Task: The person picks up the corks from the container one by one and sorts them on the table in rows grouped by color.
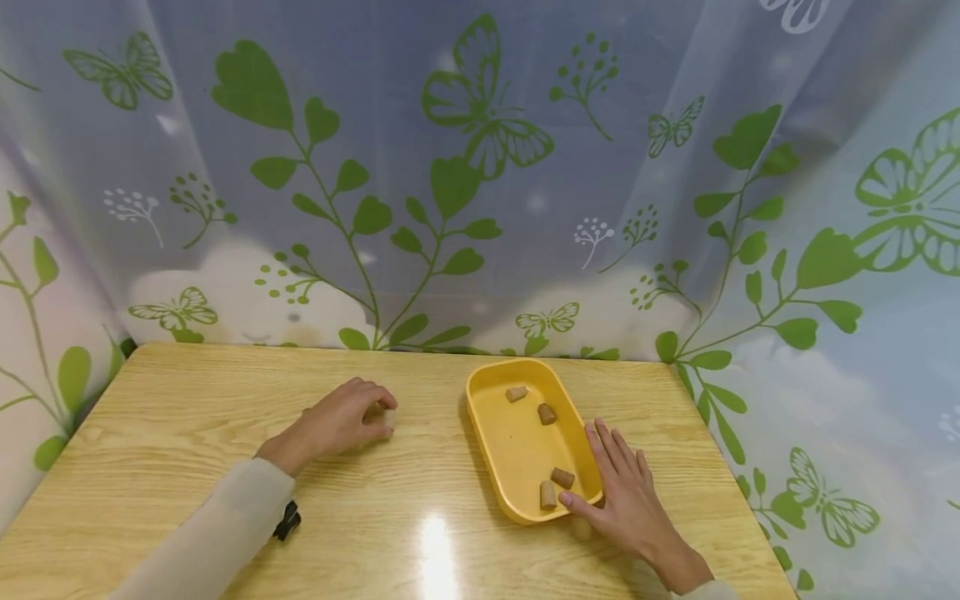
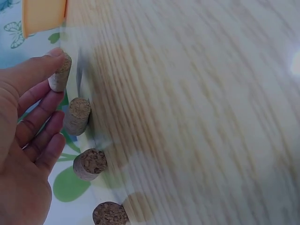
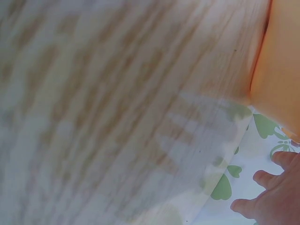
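Observation:
My left hand point(image 1: 337, 421) pinches a cork point(image 1: 389, 419) between thumb and fingertips, left of the yellow tray point(image 1: 483, 446). The left wrist view shows that cork point(image 2: 61, 77) held upright, with more corks standing in a row on the table: a near one point(image 2: 77, 117), a second point(image 2: 90, 164) and a third point(image 2: 110, 214). In the head view the hand mostly hides this row. My right hand point(image 1: 626, 500) touches the tray's right side, fingers straight and the thumb at its near rim. Inside the tray lie several corks, among them a light one point(image 1: 516, 393) and a darker one point(image 1: 547, 413).
A light wooden table point(image 1: 420, 467) carries everything, its far edge close to a curtain point(image 1: 360, 208) printed with green leaves and butterflies. A small black object point(image 1: 287, 521) shows beside the left sleeve point(image 1: 217, 533). Light glares off the tabletop near the front.

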`<state>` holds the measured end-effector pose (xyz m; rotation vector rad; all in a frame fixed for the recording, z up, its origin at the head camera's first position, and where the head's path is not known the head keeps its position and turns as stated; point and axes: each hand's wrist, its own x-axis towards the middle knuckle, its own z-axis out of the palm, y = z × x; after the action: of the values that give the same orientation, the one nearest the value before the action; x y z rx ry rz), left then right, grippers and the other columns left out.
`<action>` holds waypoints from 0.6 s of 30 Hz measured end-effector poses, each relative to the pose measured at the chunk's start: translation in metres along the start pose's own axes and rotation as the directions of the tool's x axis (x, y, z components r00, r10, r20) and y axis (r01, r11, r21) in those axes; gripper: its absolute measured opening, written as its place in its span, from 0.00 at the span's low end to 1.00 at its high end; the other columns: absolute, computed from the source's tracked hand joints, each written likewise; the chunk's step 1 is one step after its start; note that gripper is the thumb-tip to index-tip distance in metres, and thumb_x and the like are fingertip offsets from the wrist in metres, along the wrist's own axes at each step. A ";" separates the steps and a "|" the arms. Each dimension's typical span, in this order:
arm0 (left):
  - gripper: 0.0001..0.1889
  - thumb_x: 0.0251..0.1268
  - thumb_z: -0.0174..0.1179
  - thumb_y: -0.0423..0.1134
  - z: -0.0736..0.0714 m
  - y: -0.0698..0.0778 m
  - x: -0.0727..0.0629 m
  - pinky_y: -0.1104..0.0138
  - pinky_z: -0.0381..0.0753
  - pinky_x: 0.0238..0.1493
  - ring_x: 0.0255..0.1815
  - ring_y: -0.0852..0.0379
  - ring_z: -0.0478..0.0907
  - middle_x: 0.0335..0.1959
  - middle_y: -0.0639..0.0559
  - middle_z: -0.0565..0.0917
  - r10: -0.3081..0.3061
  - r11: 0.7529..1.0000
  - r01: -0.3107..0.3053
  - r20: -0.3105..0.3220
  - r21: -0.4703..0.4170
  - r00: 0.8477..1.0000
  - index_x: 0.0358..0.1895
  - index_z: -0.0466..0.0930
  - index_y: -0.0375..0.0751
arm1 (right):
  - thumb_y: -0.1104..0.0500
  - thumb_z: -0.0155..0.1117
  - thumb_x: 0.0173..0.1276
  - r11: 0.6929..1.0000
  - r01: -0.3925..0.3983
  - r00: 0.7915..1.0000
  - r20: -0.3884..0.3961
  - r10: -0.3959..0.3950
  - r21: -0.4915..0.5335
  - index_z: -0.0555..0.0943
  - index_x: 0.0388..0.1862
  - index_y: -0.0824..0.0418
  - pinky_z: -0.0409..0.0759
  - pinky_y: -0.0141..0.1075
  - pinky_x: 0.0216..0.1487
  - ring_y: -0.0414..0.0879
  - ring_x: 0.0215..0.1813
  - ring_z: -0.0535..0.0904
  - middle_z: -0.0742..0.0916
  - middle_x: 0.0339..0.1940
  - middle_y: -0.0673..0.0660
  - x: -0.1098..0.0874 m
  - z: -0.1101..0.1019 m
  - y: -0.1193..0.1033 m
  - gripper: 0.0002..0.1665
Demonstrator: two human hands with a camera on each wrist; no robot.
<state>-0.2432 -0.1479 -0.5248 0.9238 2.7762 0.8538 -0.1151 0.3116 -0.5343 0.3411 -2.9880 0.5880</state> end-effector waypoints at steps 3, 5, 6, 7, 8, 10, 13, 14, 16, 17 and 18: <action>0.17 0.72 0.75 0.42 0.000 -0.002 0.000 0.48 0.85 0.62 0.58 0.46 0.82 0.56 0.51 0.89 -0.003 1.000 0.004 -0.006 0.021 1.000 0.59 0.87 0.41 | 0.31 0.69 0.73 1.000 0.002 1.000 -0.003 -0.002 -0.002 0.47 0.94 0.49 0.49 0.82 0.78 0.72 0.89 0.53 0.57 0.93 0.61 0.000 0.000 -0.001 0.64; 0.18 0.72 0.76 0.42 0.000 -0.003 0.000 0.48 0.84 0.63 0.58 0.46 0.82 0.55 0.50 0.89 -0.006 1.000 0.007 -0.008 0.029 1.000 0.59 0.87 0.41 | 0.31 0.69 0.73 1.000 0.003 1.000 -0.004 -0.003 0.002 0.47 0.94 0.49 0.49 0.82 0.78 0.72 0.89 0.53 0.57 0.93 0.61 0.000 -0.001 -0.001 0.63; 0.18 0.72 0.76 0.43 0.001 -0.004 0.000 0.48 0.84 0.63 0.58 0.46 0.82 0.56 0.50 0.89 -0.008 0.999 0.009 -0.007 0.035 1.000 0.59 0.87 0.41 | 0.31 0.69 0.73 1.000 0.002 1.000 -0.003 -0.002 0.005 0.47 0.94 0.49 0.49 0.82 0.78 0.72 0.89 0.53 0.57 0.93 0.61 0.000 -0.001 -0.001 0.63; 0.18 0.72 0.76 0.43 0.001 -0.004 0.000 0.48 0.84 0.63 0.59 0.46 0.82 0.56 0.51 0.89 -0.011 0.999 0.011 -0.005 0.039 1.000 0.59 0.87 0.42 | 0.31 0.69 0.73 1.000 0.002 1.000 -0.003 -0.002 0.006 0.47 0.94 0.49 0.49 0.82 0.78 0.72 0.89 0.53 0.57 0.93 0.61 0.000 -0.001 -0.002 0.63; 0.18 0.71 0.76 0.43 0.001 -0.005 0.000 0.48 0.84 0.63 0.59 0.46 0.82 0.56 0.50 0.89 -0.013 0.999 0.013 -0.002 0.040 1.000 0.59 0.87 0.42 | 0.31 0.69 0.73 1.000 0.001 1.000 -0.003 -0.001 0.009 0.47 0.94 0.49 0.48 0.82 0.78 0.72 0.89 0.53 0.57 0.93 0.60 0.000 -0.001 -0.002 0.63; 0.18 0.71 0.76 0.44 0.002 -0.006 0.000 0.48 0.84 0.64 0.60 0.46 0.81 0.56 0.51 0.89 -0.019 0.999 0.018 0.005 0.045 1.000 0.59 0.87 0.42 | 0.31 0.69 0.73 1.000 -0.001 1.000 -0.002 0.001 0.009 0.47 0.94 0.49 0.48 0.82 0.79 0.72 0.89 0.53 0.57 0.93 0.60 0.000 -0.001 -0.002 0.63; 0.19 0.71 0.76 0.44 0.002 -0.007 0.000 0.48 0.84 0.64 0.60 0.46 0.81 0.56 0.51 0.89 -0.028 0.998 0.027 0.014 0.051 1.000 0.59 0.87 0.43 | 0.31 0.69 0.73 1.000 -0.001 1.000 0.000 0.001 0.007 0.47 0.94 0.49 0.48 0.82 0.79 0.72 0.89 0.53 0.56 0.93 0.60 0.000 -0.001 -0.002 0.63; 0.18 0.71 0.76 0.44 0.003 -0.007 0.000 0.49 0.84 0.64 0.59 0.47 0.81 0.56 0.51 0.89 -0.029 0.998 0.029 0.017 0.053 0.999 0.60 0.87 0.43 | 0.31 0.69 0.73 1.000 -0.002 1.000 0.001 0.002 0.006 0.47 0.94 0.49 0.48 0.82 0.79 0.72 0.89 0.53 0.56 0.93 0.60 0.000 -0.001 -0.002 0.63; 0.18 0.71 0.76 0.44 0.003 -0.007 0.001 0.49 0.84 0.63 0.59 0.47 0.81 0.57 0.51 0.89 -0.035 0.998 0.034 0.024 0.052 0.999 0.60 0.87 0.43 | 0.31 0.69 0.73 1.000 -0.003 1.000 0.003 0.003 0.004 0.46 0.94 0.49 0.48 0.82 0.79 0.72 0.89 0.53 0.56 0.93 0.60 0.000 -0.001 -0.002 0.64; 0.18 0.72 0.76 0.44 0.002 -0.007 0.000 0.49 0.84 0.62 0.59 0.47 0.81 0.57 0.51 0.89 -0.034 0.998 0.033 0.027 0.050 0.999 0.60 0.87 0.43 | 0.31 0.69 0.73 1.000 -0.003 1.000 0.004 0.003 0.005 0.46 0.94 0.49 0.48 0.82 0.79 0.72 0.89 0.53 0.56 0.93 0.60 0.000 -0.001 -0.002 0.64; 0.18 0.72 0.76 0.44 0.002 -0.006 0.000 0.49 0.84 0.62 0.59 0.47 0.81 0.57 0.51 0.89 -0.037 0.998 0.036 0.029 0.049 0.999 0.60 0.87 0.43 | 0.31 0.69 0.73 1.000 -0.003 1.000 0.004 0.003 0.004 0.46 0.94 0.49 0.48 0.82 0.79 0.72 0.89 0.53 0.56 0.93 0.60 0.000 -0.001 -0.002 0.64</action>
<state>-0.2463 -0.1510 -0.5298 0.8831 2.7907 0.7640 -0.1148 0.3105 -0.5327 0.3383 -2.9924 0.5938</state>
